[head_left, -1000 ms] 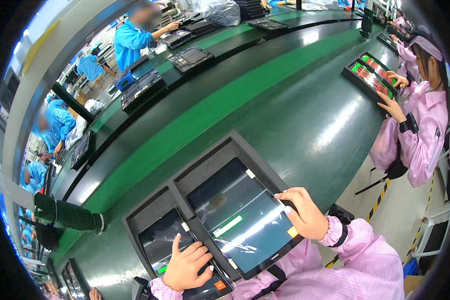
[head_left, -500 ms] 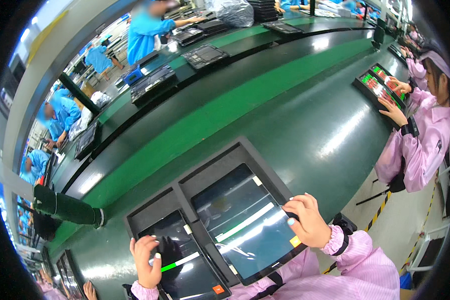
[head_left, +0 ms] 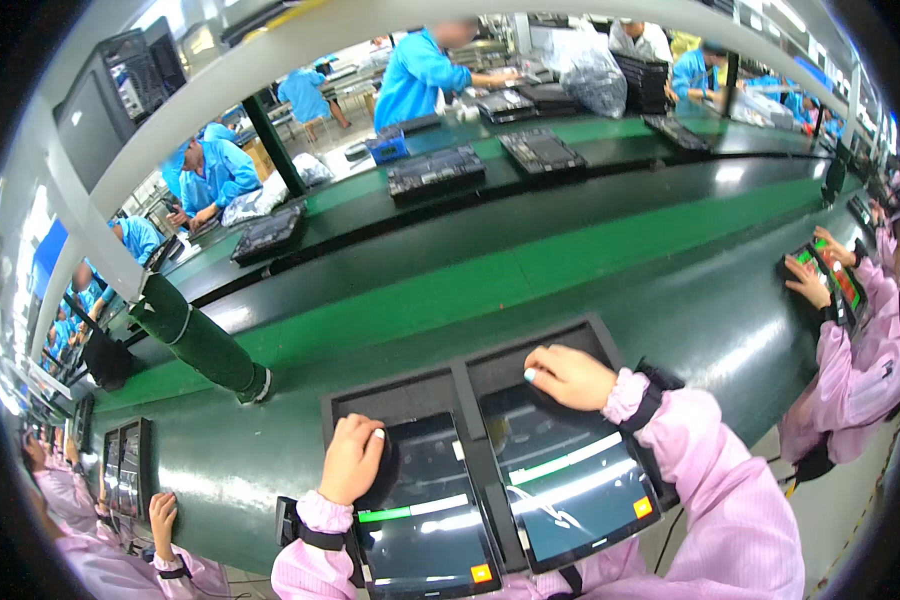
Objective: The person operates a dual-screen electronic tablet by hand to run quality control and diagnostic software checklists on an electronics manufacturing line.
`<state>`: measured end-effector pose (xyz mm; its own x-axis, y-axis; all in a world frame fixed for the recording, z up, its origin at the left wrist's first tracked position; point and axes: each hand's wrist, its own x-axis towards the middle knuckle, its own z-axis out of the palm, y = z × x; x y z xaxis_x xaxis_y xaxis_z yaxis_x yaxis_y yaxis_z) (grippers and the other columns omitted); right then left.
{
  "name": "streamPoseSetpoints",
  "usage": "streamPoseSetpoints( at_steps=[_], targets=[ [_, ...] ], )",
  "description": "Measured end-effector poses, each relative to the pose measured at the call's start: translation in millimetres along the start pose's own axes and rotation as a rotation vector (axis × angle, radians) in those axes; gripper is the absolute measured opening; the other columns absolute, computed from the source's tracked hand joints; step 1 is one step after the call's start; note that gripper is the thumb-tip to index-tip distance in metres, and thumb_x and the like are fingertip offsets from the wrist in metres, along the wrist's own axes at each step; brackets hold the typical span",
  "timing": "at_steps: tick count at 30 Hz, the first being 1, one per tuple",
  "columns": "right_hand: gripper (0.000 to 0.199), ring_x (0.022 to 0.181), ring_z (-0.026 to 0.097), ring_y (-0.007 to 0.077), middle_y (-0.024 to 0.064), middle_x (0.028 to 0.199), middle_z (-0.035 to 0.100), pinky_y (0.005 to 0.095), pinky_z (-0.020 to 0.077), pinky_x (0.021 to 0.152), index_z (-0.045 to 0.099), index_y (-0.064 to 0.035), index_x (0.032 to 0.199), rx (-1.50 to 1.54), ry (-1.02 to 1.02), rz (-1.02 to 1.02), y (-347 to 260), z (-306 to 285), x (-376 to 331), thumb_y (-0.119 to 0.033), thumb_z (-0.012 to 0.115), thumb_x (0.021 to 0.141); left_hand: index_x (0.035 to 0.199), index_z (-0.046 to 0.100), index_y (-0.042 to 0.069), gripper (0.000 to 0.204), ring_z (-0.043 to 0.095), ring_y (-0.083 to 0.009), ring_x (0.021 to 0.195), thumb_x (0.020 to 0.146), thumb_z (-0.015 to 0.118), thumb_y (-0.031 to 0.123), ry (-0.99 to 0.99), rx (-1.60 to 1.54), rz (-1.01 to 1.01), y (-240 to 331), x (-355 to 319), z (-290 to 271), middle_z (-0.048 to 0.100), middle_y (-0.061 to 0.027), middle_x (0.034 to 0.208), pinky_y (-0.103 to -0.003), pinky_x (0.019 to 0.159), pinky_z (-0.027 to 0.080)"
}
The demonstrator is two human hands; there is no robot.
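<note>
Two black touchscreen tablets lie side by side in a dark two-compartment tray point(head_left: 460, 400) in front of me. Each lit screen shows a green and white bar and an orange square. Over the upper left part of the left tablet point(head_left: 435, 545) is my left hand point(head_left: 352, 460), its fingers bent and its thumb apart, holding nothing that I can see. My right hand point(head_left: 570, 380) reaches over the top end of the right tablet point(head_left: 580, 520). Its fingers are loosely bent with nothing visible in them. Whether the fingertips touch the screens I cannot tell.
A green-wrapped post point(head_left: 205, 340) stands left of the tray. Another tray with screens point(head_left: 128, 465) lies at far left, beside a co-worker's hand point(head_left: 163, 520). At right, a co-worker in pink handles a lit tray point(head_left: 835, 275). Dark device parts point(head_left: 435, 172) line the belt beyond.
The view has swung left, so the scene sits farther right and straighter. My right hand has moved from the right tablet's right edge to its top end; my left hand has shifted upward along the left tablet.
</note>
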<state>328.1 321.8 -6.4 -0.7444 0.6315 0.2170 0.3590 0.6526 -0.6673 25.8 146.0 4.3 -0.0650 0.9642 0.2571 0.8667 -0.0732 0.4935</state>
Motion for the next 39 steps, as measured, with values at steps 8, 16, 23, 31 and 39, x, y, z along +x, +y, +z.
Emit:
streamPoseSetpoints(
  at_steps=[8, 16, 23, 31, 39],
  targets=[
    [0.032, 0.104, 0.055, 0.0172, 0.0108, 0.109, 0.061, 0.0303, 0.0406, 0.089, 0.050, -0.0003, 0.110, 0.466, -0.279, 0.120, 8.2, 22.7, 20.7, -0.027, 0.041, 0.095, 0.084, 0.064, -0.001, 0.016, 0.050, -0.0280, 0.080, 0.083, 0.052, 0.010, 0.082, -0.098, -0.054, -12.9, 4.7, 12.9, 0.055, -0.0107, 0.081, -0.036, 0.073, 0.041],
    [0.030, 0.101, 0.058, 0.0193, 0.0120, 0.105, 0.063, 0.0308, 0.0414, 0.089, 0.052, -0.0002, 0.106, 0.405, -0.260, 0.124, 8.8, 24.6, 22.3, -0.025, 0.041, 0.095, 0.083, 0.065, -0.001, 0.017, 0.050, -0.0274, 0.081, 0.083, 0.052, 0.010, 0.079, -0.111, -0.079, -10.3, 6.3, 10.1, 0.055, -0.0103, 0.081, -0.035, 0.073, 0.042],
    [0.027, 0.086, 0.063, 0.0213, 0.0113, 0.096, 0.066, 0.0300, 0.0460, 0.077, 0.052, -0.0006, 0.102, 0.336, -0.148, -0.003, 10.9, 12.1, 16.3, -0.024, 0.043, 0.093, 0.084, 0.065, 0.000, 0.017, 0.051, -0.0270, 0.082, 0.083, 0.051, 0.010, 0.081, -0.133, -0.084, -12.5, 5.2, 8.7, 0.055, -0.0114, 0.080, -0.035, 0.074, 0.041],
    [0.034, 0.090, 0.060, 0.0172, 0.0110, 0.090, 0.064, 0.0300, 0.0446, 0.085, 0.058, 0.0029, 0.093, 0.456, -0.064, 0.140, 32.5, -2.7, 1.8, -0.025, 0.038, 0.096, 0.085, 0.063, 0.000, 0.016, 0.052, -0.0282, 0.084, 0.080, 0.055, 0.012, -0.010, -0.132, 0.100, 15.2, 34.2, 32.8, 0.055, -0.0112, 0.081, -0.036, 0.075, 0.043],
    [0.038, 0.091, 0.061, 0.0170, 0.0120, 0.091, 0.066, 0.0291, 0.0443, 0.084, 0.058, 0.0032, 0.090, 0.560, -0.009, 0.228, 39.6, -0.5, -1.9, -0.027, 0.036, 0.097, 0.084, 0.065, 0.000, 0.014, 0.052, -0.0289, 0.079, 0.079, 0.054, 0.008, -0.002, -0.173, 0.074, 17.1, 33.3, 37.4, 0.054, -0.0120, 0.077, -0.037, 0.071, 0.042]
  ],
)
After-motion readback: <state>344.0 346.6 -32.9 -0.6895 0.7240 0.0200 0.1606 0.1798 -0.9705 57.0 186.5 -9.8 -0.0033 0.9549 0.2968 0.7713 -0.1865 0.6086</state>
